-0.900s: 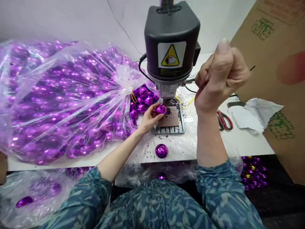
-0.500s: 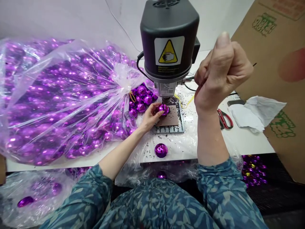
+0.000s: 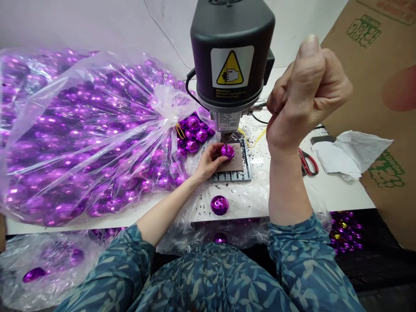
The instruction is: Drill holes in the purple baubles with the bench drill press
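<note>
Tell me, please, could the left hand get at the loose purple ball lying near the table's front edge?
Probably yes: the loose purple ball lies uncovered just behind the left hand, with nothing between them, but that hand now holds another ball under the drill.

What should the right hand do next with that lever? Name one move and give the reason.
Probably pull the lever down, gently. The left hand already holds a purple ball on the plate right beneath the spindle of the drill press, and the right hand is closed around the lever, which it mostly hides. Ball and spindle look close, though contact cannot be told.
</note>
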The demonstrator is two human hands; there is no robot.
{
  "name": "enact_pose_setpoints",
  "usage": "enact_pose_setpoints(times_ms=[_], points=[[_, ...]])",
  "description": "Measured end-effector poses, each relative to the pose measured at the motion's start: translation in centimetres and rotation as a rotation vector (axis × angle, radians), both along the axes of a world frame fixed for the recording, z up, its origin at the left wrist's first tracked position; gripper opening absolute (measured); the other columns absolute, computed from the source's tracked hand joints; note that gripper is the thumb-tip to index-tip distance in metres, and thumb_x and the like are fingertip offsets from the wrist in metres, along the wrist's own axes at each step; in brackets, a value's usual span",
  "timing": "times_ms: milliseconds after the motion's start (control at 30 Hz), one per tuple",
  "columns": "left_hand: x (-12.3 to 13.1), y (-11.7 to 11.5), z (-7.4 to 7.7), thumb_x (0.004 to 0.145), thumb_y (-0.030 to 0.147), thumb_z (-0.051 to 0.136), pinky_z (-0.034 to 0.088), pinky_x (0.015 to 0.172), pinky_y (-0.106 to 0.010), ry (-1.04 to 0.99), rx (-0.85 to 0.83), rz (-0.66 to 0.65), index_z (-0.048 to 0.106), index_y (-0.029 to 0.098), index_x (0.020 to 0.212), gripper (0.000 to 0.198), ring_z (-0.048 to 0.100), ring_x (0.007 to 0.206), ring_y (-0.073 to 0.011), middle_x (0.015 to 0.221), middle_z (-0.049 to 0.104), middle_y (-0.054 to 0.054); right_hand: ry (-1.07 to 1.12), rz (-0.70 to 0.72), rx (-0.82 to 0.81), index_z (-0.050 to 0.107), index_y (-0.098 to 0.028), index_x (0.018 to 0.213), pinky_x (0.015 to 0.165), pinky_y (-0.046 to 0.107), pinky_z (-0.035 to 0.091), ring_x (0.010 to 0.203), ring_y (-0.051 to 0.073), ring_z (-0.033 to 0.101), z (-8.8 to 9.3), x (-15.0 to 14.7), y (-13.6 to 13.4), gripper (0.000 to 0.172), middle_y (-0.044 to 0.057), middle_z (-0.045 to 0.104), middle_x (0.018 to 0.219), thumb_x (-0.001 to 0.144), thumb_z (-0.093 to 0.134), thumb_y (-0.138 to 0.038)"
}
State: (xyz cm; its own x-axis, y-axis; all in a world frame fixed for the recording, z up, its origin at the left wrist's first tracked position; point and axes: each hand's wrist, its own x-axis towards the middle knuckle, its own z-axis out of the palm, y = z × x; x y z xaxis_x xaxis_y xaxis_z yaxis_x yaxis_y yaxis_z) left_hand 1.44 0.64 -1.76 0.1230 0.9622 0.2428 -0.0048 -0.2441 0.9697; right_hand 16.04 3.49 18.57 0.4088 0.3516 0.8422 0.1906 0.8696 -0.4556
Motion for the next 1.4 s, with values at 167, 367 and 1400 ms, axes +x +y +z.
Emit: enact_pose_setpoints(times_ms=[167,367,1400], points=[[0.1,-0.7,0.2,0.081,0.05,0.085,0.059,0.097,-0.042,0.053,0.021,0.026,0.06,0.02,0.122,0.056,0.072,0.105,-0.0243,0.117,0.073,-0.011,0.029,0.05,0.03,0.025,-0.024,0.057,0.05,0.032,0.024,0.041,0.007,0.022,0.2,0.0,-0.1,0.057,-0.006,0.026,0.046,0.087,0.056,-0.061],[0.1,-1.0,0.4,0.081,0.049,0.085,0.059,0.101,-0.044,0.071,0.037,0.029,0.059,0.019,0.121,0.056,0.072,0.109,-0.0259,0.12,0.072,-0.013,0.015,0.043,0.001,0.024,-0.024,0.056,0.045,0.03,0.025,0.038,0.006,0.025,0.3,0.1,0.0,0.06,-0.007,0.03,0.044,0.086,0.054,-0.066],[0.1,-0.8,0.1,0.081,0.049,0.084,0.056,0.103,-0.046,0.103,0.056,0.052,0.059,0.019,0.121,0.056,0.07,0.113,-0.0276,0.122,0.07,-0.013,0.215,0.02,0.329,0.01,-0.02,0.063,0.033,0.021,0.012,0.033,0.001,0.008,-6.1,0.4,0.7,0.063,-0.008,0.005,0.048,0.085,0.066,-0.04]])
